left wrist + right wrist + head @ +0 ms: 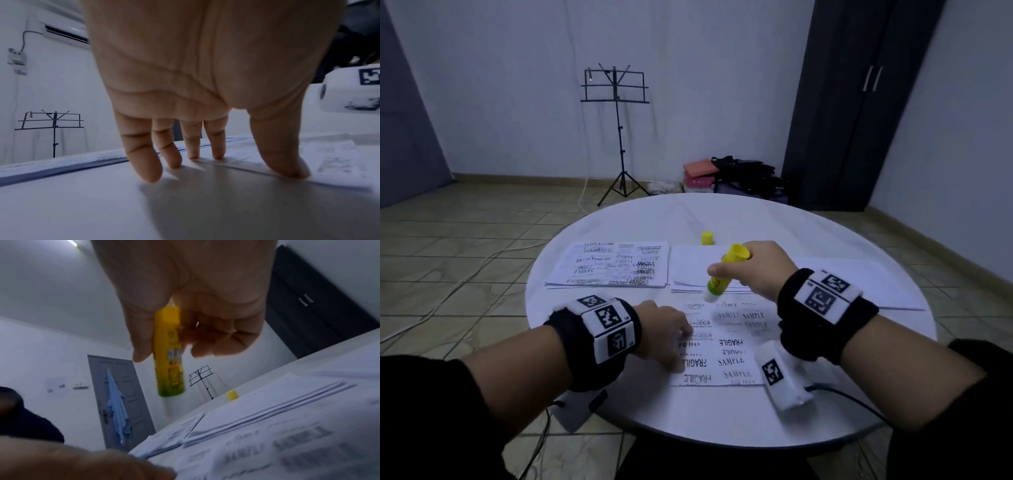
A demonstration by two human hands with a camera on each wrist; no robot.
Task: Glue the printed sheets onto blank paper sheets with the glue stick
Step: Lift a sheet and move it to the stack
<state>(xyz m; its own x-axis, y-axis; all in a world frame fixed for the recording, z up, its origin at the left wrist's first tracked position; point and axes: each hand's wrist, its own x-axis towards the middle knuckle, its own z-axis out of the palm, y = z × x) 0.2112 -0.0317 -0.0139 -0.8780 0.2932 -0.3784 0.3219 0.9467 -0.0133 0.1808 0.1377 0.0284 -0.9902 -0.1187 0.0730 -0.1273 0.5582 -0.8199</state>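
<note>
A printed sheet (726,346) with FRAGILE and SAMPLE labels lies flat at the near middle of the round white table (722,421). My left hand (671,332) presses on the sheet's left edge, its fingers (144,159) straight and their tips down. My right hand (743,263) grips a yellow glue stick (722,274) that is tilted, its white glue end down at the sheet's far edge. In the right wrist view the glue stick (169,361) sits between thumb and curled fingers. Its yellow cap (707,237) stands further back on the table.
A stack of printed sheets (613,265) lies at the far left and a stack of blank sheets (842,284) at the far right. On the floor behind are a music stand (618,137) and bags (739,174). A dark wardrobe (859,102) fills the corner.
</note>
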